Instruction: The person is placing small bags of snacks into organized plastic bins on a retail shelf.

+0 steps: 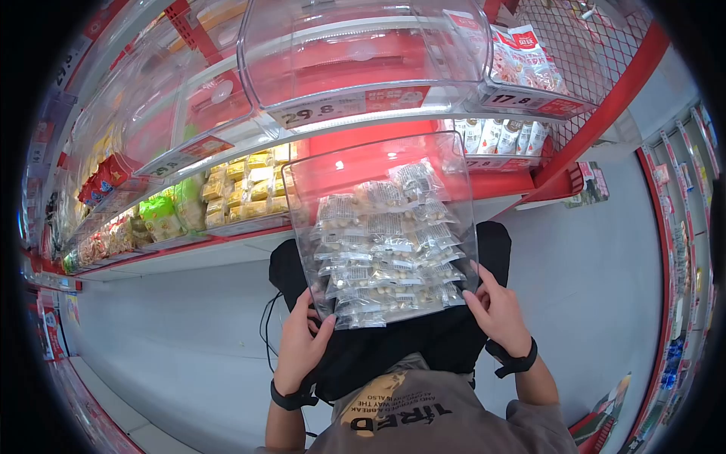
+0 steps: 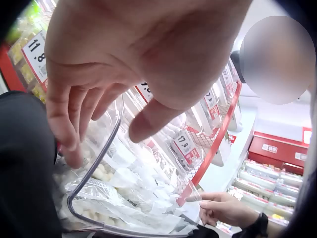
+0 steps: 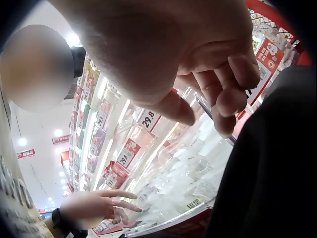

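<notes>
A clear plastic bin (image 1: pixel 469 181) lies over the person's black-trousered knees, full of rows of small clear packets (image 1: pixel 393 242) with pale round pieces and printed labels. At the bin's near left corner, the left hand (image 1: pixel 304 349) holds the wall; in the left wrist view its thumb and fingers (image 2: pixel 75 119) lie on either side of the rim (image 2: pixel 94 166). Opposite it, the right hand (image 1: pixel 499 312) holds the near right wall. The right wrist view shows the right thumb (image 3: pixel 178 110) and curled fingers on either side of the edge.
Ahead stands a red store shelf (image 1: pixel 340 140) with clear bins and price labels (image 1: pixel 310 112). Yellow packets (image 1: pixel 253 178) and green bags (image 1: pixel 159 216) fill the lower left. White packets (image 1: pixel 503 138) stand at the lower right. Grey floor (image 1: pixel 590 257) extends to both sides.
</notes>
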A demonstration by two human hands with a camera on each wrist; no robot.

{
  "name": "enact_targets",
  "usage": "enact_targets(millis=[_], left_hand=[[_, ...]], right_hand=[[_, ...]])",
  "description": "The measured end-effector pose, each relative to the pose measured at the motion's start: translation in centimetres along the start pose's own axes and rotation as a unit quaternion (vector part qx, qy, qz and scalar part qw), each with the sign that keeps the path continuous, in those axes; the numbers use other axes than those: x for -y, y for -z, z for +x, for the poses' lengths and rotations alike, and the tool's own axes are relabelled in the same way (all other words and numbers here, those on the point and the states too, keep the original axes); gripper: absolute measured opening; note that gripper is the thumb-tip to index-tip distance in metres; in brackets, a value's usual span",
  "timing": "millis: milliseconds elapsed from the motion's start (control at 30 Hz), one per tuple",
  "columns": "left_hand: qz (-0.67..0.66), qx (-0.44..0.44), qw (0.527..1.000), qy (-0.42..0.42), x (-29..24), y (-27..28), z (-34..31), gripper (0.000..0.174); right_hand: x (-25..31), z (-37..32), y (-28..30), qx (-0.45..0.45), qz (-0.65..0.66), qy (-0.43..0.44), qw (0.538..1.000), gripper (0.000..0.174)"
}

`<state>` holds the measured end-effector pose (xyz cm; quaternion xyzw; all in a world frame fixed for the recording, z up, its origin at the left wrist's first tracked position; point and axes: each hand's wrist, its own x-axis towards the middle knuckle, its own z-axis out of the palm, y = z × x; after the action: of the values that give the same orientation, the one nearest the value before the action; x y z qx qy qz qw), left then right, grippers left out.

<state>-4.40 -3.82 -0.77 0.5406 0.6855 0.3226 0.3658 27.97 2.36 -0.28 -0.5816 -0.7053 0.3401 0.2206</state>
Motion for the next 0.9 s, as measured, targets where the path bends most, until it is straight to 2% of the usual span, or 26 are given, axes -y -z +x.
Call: enact_targets(millis=[100, 167, 267, 400, 667, 800, 900], left_hand=[[0.054, 0.026, 0.997, 0.037, -0.3, -0.3, 0.6, 0.053], [0.067, 0.016, 0.998, 0.014, 0.8, -0.8, 0.9, 0.052], [0.042, -0.011, 0.999, -0.01, 1.2, -0.8, 1.3, 0.051], [0.019, -0.044, 0.999, -0.016, -1.1, 0.4, 2.0, 0.049], [0.028, -0.062, 0.997, -0.033, -3.0, 1.8, 4.0, 0.045], [0.077, -0.063, 0.994, -0.049, -2.8, 2.2, 4.5, 0.048], [0.059, -0.046, 0.995, -0.071, -1.9, 2.5, 4.3, 0.05]], right_hand=[[-1.2, 1.0, -1.2, -0.024, -0.061, 0.026, 0.998, 0.038], [-1.9, 1.6, -1.7, -0.023, -0.096, 0.049, 0.994, 0.032], [-1.7, 1.9, -1.8, -0.062, -0.013, 0.075, 0.995, 0.023], [-0.2, 2.4, -0.9, -0.097, 0.09, 0.034, 0.991, 0.016], [0.1, 5.0, -1.2, -0.129, 0.269, -0.029, 0.954, 0.016], [0.3, 5.2, -0.9, -0.136, 0.243, -0.031, 0.96, 0.017], [0.4, 5.0, -0.3, -0.126, 0.212, -0.014, 0.969, 0.019]])
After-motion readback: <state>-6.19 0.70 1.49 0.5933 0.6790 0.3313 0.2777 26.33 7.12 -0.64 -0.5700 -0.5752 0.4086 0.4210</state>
